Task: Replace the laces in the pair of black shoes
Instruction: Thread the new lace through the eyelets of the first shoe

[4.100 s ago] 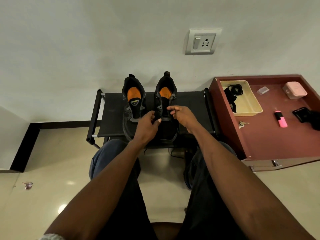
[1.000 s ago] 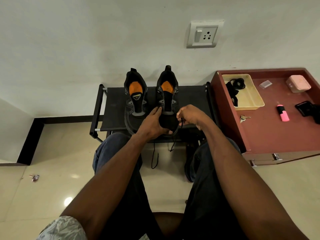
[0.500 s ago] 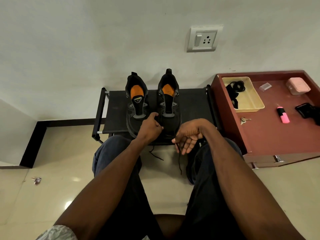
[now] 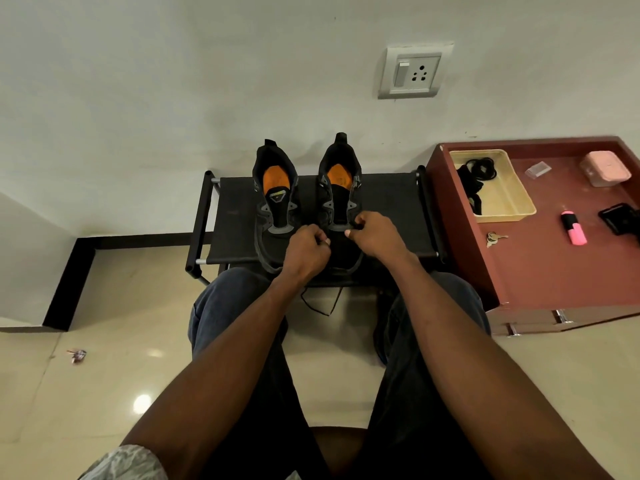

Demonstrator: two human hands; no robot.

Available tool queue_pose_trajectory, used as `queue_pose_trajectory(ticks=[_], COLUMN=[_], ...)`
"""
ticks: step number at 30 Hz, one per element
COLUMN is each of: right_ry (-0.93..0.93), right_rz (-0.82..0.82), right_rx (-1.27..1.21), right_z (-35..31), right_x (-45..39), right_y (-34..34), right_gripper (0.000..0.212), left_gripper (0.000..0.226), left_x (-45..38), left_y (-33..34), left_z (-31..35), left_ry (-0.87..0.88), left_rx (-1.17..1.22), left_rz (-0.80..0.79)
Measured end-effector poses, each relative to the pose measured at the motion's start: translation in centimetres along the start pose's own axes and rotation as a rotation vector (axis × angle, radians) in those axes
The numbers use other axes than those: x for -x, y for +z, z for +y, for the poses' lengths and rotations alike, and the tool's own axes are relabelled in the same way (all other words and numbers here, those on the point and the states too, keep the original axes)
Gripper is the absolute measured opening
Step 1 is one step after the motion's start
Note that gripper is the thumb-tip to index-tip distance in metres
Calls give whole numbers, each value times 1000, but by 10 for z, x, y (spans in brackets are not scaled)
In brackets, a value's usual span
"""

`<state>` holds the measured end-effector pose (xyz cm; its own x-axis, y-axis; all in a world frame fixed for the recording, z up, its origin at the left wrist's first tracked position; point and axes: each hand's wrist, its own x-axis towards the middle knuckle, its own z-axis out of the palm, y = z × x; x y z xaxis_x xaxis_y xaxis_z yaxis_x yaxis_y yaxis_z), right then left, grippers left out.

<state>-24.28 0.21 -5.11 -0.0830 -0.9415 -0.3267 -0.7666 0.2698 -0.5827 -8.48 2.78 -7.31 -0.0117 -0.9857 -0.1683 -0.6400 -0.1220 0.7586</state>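
Note:
Two black shoes with orange insoles stand side by side on a low black rack (image 4: 388, 202), toes toward me. The left shoe (image 4: 275, 199) has no lace in its eyelets. Both hands work at the lower eyelets of the right shoe (image 4: 339, 195). My left hand (image 4: 306, 252) is curled at that shoe's left side and my right hand (image 4: 375, 235) is curled at its right side, each pinching part of a thin black lace (image 4: 320, 304). The lace's loose ends hang below the rack's front edge between my knees.
A maroon cabinet (image 4: 540, 271) stands to the right of the rack. On it sit a cream tray (image 4: 512, 199) holding black laces (image 4: 479, 169), keys (image 4: 493, 238), a pink highlighter (image 4: 575, 229), a pink box (image 4: 604, 170) and a black object (image 4: 620, 218). A wall socket (image 4: 414, 72) is above.
My right hand has risen from below the rack's edge back to the right shoe's eyelets. The lace ends hang shorter than before. My left hand stays at the shoe.

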Motion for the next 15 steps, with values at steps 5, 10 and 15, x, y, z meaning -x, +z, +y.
queue_pose_trajectory(ticks=[5, 10, 15], right_ry=[-16, 57, 117], right_rz=[36, 240, -319], right_rx=[41, -145, -932], right_z=[-3, -9, -24], right_x=[2, 5, 20], right_y=[2, 3, -3], right_gripper=[28, 16, 15], left_gripper=[5, 4, 5], left_x=[4, 8, 17], left_y=[-8, -24, -39], left_z=[7, 13, 16], left_ry=[-109, -128, -66], left_rx=[357, 622, 626], left_rz=[-35, -109, -425])
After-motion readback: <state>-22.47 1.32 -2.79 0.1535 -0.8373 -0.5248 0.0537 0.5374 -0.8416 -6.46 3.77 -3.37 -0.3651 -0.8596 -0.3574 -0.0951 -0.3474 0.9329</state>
